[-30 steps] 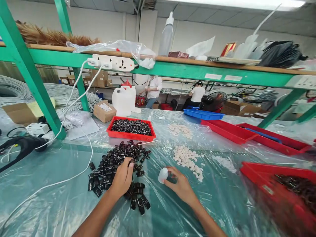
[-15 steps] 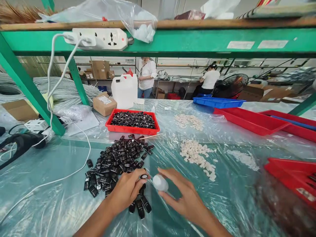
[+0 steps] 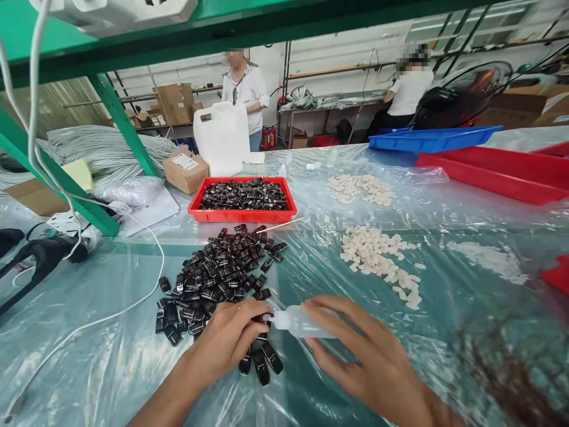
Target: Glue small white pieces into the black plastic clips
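A small black piece point(image 3: 262, 318) is pinched between the thumb and fingers of my left hand point(image 3: 231, 332), above the front of a pile of black pieces point(image 3: 217, 273). My right hand point(image 3: 360, 350) grips a translucent white squeeze bottle point(image 3: 306, 322), lying sideways with its nozzle pointing left. The nozzle tip is at the black piece; whether they touch is hard to tell. Several black pieces point(image 3: 261, 365) lie fanned out just below my left hand. Small whitish pieces point(image 3: 377, 255) are scattered right of centre.
Behind the pile stands a red tray point(image 3: 242, 217) of black pieces, with a thin stick point(image 3: 282, 225) before it. A white jug point(image 3: 222, 139), a carton point(image 3: 184, 169), a cable point(image 3: 111, 320) and blue and red trays point(image 3: 493, 169) surround the work area. Two people are in the background.
The bottle has turned from end-on to sideways, its nozzle now at the black piece. My right hand has shifted right and closed around it. The camera view has tilted down and turned.
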Demonstrator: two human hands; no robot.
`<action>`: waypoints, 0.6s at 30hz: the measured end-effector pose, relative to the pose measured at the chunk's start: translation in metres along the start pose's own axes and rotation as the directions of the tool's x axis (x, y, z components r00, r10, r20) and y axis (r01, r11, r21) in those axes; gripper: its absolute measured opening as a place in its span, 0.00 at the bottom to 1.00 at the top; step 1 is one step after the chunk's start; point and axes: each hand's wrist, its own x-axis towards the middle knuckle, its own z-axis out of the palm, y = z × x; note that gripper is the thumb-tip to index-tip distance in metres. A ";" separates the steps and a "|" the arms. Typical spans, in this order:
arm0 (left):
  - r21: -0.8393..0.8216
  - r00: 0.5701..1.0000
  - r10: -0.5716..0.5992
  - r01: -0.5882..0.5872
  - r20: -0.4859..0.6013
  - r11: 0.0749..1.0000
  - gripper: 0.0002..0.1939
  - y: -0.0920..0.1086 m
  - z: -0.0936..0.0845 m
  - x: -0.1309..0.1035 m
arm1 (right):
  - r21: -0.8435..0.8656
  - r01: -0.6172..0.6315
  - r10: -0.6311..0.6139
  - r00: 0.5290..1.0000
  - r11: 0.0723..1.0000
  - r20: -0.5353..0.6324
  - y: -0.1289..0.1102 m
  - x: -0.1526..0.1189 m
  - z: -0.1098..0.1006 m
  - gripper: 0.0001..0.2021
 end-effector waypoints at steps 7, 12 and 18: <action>0.013 1.000 -0.015 0.015 0.001 1.000 0.10 0.003 -0.003 0.004 | 0.220 -0.107 0.107 0.994 0.970 0.010 0.000 0.010 -0.010 0.43; 0.041 0.999 -0.034 0.034 0.017 0.999 0.11 0.009 -0.007 0.012 | 0.254 -0.090 0.084 0.996 0.963 0.035 -0.005 0.011 -0.014 0.48; 0.066 0.999 -0.040 0.038 0.029 0.997 0.14 0.010 -0.003 0.010 | 0.330 -0.252 0.260 0.965 0.910 0.018 -0.008 -0.012 -0.013 0.42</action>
